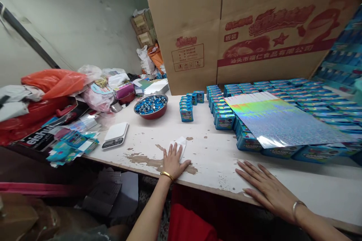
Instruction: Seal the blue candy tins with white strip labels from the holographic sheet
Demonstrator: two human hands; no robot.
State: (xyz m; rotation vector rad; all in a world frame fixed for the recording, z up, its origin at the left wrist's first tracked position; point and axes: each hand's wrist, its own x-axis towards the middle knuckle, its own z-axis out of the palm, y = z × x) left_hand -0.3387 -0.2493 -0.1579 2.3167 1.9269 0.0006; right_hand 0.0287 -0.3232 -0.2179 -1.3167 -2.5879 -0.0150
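My left hand (173, 162) lies with spread fingers near the front edge of the worn white table (203, 154). Its fingertips rest on a small crumpled white tissue (181, 147). To the right, my right hand (266, 188) is stretched out, palm down at the table edge, holding nothing. Beyond it stand many rows of small blue boxes (224, 121), with a shiny holographic sheet (288, 120) lying over them. A short row of blue boxes (186, 114) stands apart in the middle.
A metal bowl (151, 116) of blue-wrapped pieces and a white digital scale (115, 135) stand to the left. Blue flat packaging (73, 143) and plastic bags (53, 83) crowd the left end. A tall cardboard sheet (195, 19) closes off the back.
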